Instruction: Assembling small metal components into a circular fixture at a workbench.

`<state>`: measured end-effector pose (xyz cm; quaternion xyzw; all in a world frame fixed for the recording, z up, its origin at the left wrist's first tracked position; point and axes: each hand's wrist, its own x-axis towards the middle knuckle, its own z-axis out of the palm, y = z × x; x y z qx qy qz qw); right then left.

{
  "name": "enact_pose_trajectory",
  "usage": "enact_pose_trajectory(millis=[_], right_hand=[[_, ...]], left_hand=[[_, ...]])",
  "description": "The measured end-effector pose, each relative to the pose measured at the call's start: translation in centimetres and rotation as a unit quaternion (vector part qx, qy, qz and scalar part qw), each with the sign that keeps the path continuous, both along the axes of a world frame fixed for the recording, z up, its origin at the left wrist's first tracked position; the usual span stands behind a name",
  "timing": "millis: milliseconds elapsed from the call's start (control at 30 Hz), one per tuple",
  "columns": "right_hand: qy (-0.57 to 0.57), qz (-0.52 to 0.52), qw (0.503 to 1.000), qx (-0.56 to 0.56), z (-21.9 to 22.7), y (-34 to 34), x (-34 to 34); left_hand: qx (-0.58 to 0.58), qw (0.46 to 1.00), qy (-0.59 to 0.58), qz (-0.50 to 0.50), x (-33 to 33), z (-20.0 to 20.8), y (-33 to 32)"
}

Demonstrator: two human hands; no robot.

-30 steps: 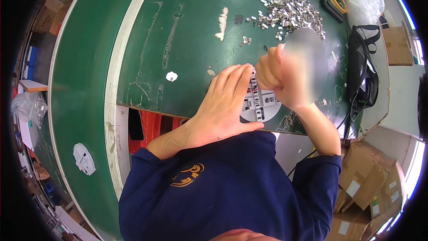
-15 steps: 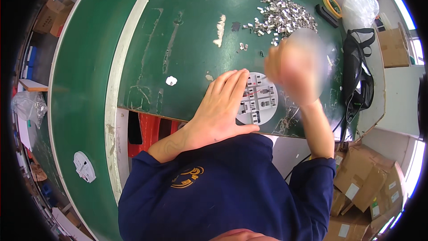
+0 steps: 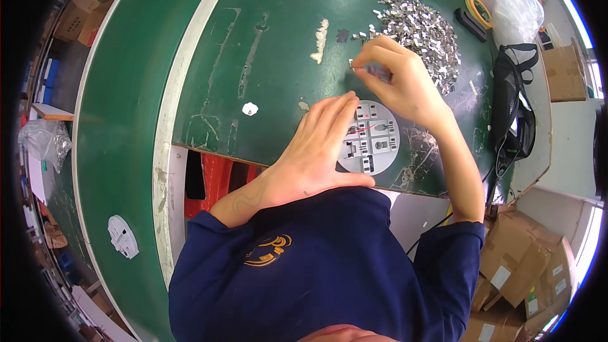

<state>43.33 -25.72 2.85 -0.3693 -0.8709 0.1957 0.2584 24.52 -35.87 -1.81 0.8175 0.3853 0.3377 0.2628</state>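
Observation:
My left hand [image 3: 315, 145] lies flat with its fingers stretched out, across the left side of a round grey plastic base [image 3: 387, 135]. The base has raised ribs, small metal pieces in its slots and a short red wire, and sits near the table's front edge. Beyond it, my right hand [image 3: 405, 82] is closed in a pinch, thumb and forefinger together on a small silvery metal clip [image 3: 351, 63] close to the tabletop. A large heap of similar metal clips [image 3: 427, 31] spreads just past my right hand.
At the right edge of the green table [image 3: 285, 82] lie a black mesh bag [image 3: 512, 101], a roll of yellow tape [image 3: 478, 11] and a clear plastic bag [image 3: 516, 6]. A second round piece [image 3: 123, 237] rests on the green surface at left. Cardboard boxes [image 3: 516, 247] stand lower right.
My right hand has moved left and away from me, from a blur right of the base to the loose clips, and now pinches one. My left hand stays on the base.

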Motion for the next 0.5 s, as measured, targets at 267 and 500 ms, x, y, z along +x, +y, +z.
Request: enact_pose_trajectory(millis=[267,500], right_hand=[[0.036,-0.097,0.966,-0.237,1.8,-5.1,2.0],[0.091,-0.163,0.916,-0.356,0.9,-7.1,3.2]], left_hand=[[0.039,0.996,-0.057,0.062,1.4,0.1,0.3],[0.031,0.991,-0.106,0.072,1.7,-0.2,0.3]])
